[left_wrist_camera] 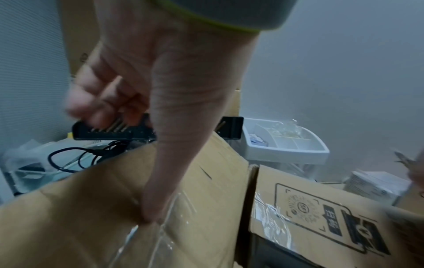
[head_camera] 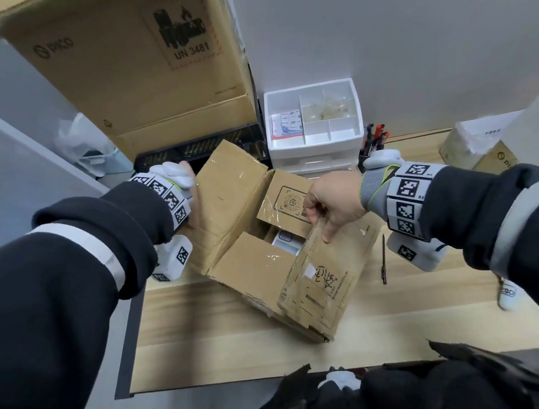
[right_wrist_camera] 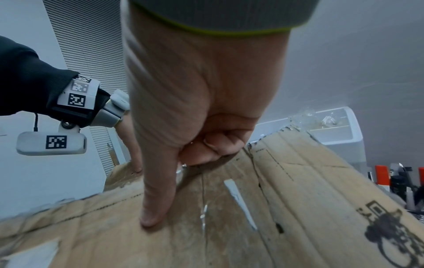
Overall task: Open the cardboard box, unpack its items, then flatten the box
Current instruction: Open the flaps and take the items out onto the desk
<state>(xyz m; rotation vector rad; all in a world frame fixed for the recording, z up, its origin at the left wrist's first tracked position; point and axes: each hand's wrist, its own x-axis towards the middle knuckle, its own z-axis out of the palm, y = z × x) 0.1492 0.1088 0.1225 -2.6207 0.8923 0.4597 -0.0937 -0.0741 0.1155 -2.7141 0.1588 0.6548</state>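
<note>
A brown cardboard box sits on the wooden table with its top flaps raised. My left hand grips the left flap. In the left wrist view the thumb presses the flap's taped inner face and the fingers curl behind it. My right hand grips the top edge of the right flap, thumb flat on the printed outer face and fingers curled over the edge. Between the flaps a white item shows inside the box.
A large PICO carton stands at the back over a black tray. A white drawer organiser and a pen holder stand behind the box. A pen lies to its right. Another carton sits far right.
</note>
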